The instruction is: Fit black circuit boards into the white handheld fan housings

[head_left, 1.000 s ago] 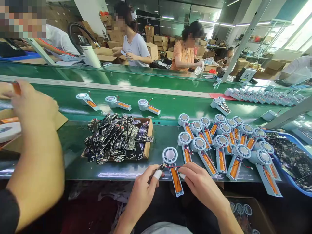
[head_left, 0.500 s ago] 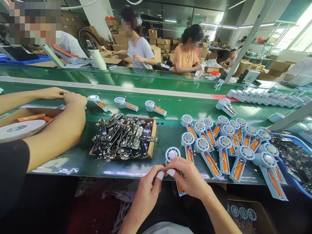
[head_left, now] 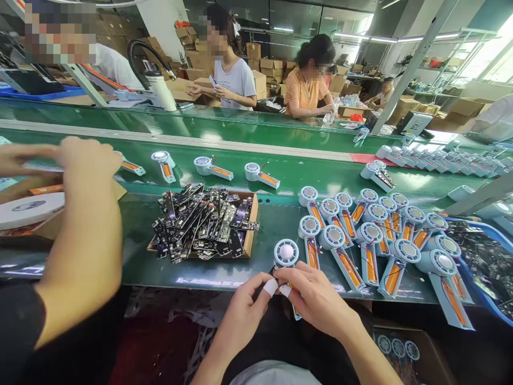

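Observation:
My left hand (head_left: 249, 300) is closed in a pinch at the bench edge, on a small dark circuit board (head_left: 273, 270) whose tip shows above the fingers. My right hand (head_left: 316, 295) pinches at the same spot, thumb against thumb; what lies between its fingers is hidden. Both thumbs have white coverings. Behind my fingers lies a light-blue handheld fan (head_left: 286, 252) with a round head; its handle, with an orange part inside, is mostly covered by my right hand and points toward me. To the left, a cardboard tray (head_left: 251, 227) holds a heap of black circuit boards (head_left: 200, 222).
Several open fans (head_left: 368, 235) with orange parts and loose wires crowd the right side. A blue-rimmed bin (head_left: 487, 267) of boards stands beyond them. A co-worker's arm (head_left: 86, 214) reaches over a box at left. More fans (head_left: 256, 172) lie on the green conveyor (head_left: 316, 168).
My hands stay pinched together above the fan, shifting slightly right and down. The co-worker's arm at left has pulled back leftward, uncovering another fan on the conveyor.

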A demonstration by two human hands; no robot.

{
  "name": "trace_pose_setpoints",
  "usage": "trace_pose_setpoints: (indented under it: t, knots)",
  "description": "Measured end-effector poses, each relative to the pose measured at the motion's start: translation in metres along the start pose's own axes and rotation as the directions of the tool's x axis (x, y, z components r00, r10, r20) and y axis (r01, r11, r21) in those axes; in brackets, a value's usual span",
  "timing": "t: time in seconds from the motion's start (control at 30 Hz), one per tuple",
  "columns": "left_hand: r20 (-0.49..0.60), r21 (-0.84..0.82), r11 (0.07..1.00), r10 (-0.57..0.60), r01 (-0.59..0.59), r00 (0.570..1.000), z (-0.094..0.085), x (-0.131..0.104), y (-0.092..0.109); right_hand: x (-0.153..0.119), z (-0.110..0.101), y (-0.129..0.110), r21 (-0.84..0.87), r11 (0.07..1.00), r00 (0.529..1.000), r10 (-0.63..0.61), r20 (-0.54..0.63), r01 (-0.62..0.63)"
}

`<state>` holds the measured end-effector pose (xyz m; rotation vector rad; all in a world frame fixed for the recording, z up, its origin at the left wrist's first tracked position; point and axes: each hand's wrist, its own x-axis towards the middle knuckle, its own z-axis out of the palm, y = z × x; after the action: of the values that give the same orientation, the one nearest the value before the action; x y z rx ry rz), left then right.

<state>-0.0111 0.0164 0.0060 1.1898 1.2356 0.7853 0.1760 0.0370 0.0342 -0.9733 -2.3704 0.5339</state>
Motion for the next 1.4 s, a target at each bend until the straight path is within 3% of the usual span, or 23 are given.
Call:
trace_pose_setpoints:
  t: [0.17,0.27,0.47,0.6,0.77,1.07,1.3,1.4]
  knots:
    - [-0.007,-0.127,0.98,-0.155,0.153,0.988,0.005,0.002,0.003,-0.001,0.004,-0.001,-0.023,1.0,1.0,0.015,-0.01,-0.015]
    - [-0.037,-0.151,0.975,-0.171,0.163,0.985,0.01,0.0,0.003,-0.003,0.008,0.001,0.015,0.999,0.998,0.051,-0.031,-0.05]
    - [-0.224,0.01,0.998,0.056,-0.055,0.973,0.016,-0.009,-0.005,0.0,0.009,0.007,-0.025,0.992,0.979,0.121,-0.163,-0.126]
    - [-0.211,0.165,0.978,0.162,-0.129,0.964,0.016,-0.012,-0.008,0.003,0.005,0.003,-0.104,0.984,0.981,0.131,-0.141,-0.146]
    - [-0.227,0.274,0.932,0.302,-0.237,0.926,0.014,-0.013,-0.009,0.005,0.005,-0.004,-0.201,0.977,0.988,0.04,-0.149,-0.07]
    - [-0.264,0.167,0.965,0.24,-0.201,0.934,0.013,-0.011,-0.005,0.004,0.008,-0.004,-0.159,0.979,0.982,0.1,-0.16,-0.125]
    - [-0.282,0.275,0.901,0.41,-0.336,0.867,0.013,-0.011,-0.013,0.007,0.005,-0.009,-0.257,0.958,0.985,0.095,-0.141,-0.129]
    - [-0.285,0.237,0.921,0.37,-0.309,0.885,0.011,-0.01,-0.011,0.008,0.009,-0.006,-0.267,0.959,0.985,0.057,-0.16,-0.099]
